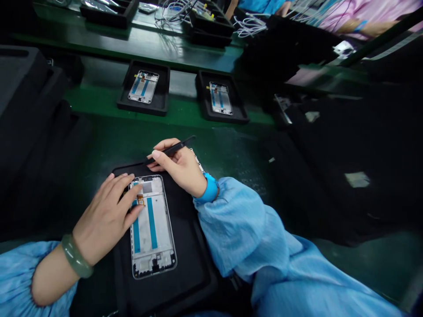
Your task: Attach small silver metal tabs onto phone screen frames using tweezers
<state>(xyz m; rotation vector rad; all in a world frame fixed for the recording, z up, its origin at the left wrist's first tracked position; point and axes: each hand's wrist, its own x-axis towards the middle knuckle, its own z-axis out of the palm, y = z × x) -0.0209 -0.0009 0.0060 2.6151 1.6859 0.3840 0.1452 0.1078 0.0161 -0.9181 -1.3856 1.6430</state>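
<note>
A dark green worktop (pixel 231 149) fills the view, with a black mat (pixel 194 281) lying on it directly in front of the person. Everything here is placed from that mat.

On the mat lies a silver-edged phone frame (pixel 152 233), its long side running away from the person, with two blue strips (pixel 152 222) down its pale inner face. The left hand (pixel 105 218), a pale green bangle (pixel 76 256) on its wrist, is open, its fingers loosely spread and lying across the frame's upper part. A small orange-and-gold flex piece (pixel 140 199) sits on the frame just beside those fingers.

The right hand (pixel 176 165), a blue wristband (pixel 209 188) at its wrist, is closed around a pair of black tweezers (pixel 172 149), held like a pen above the mat's far edge. Which end is the tip is hard to tell from this angle.

Beyond the mat stand two black trays (pixel 143 88), each holding a similar phone frame (pixel 220 98). Farther off are bundles of white wires (pixel 249 26), and a co-worker's pink sleeve (pixel 363 13) shows at the top right. A black foam block (pixel 26 88) stands to the mat's left.
</note>
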